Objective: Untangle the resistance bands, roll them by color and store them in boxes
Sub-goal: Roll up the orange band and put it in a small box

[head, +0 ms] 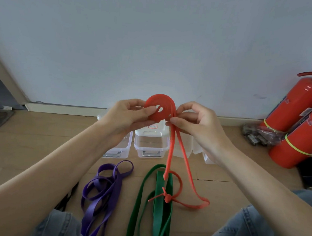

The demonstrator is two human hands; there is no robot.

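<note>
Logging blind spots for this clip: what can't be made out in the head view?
- Boxes: the hands, left and right, and the red band coil cover parts of the row; their count is unclear.
- Label on the middle box lid: too small to read.
- Green band and purple band: lower ends cut off by the bottom edge.
- Dark item beside the purple band: mostly behind the left forearm.
</note>
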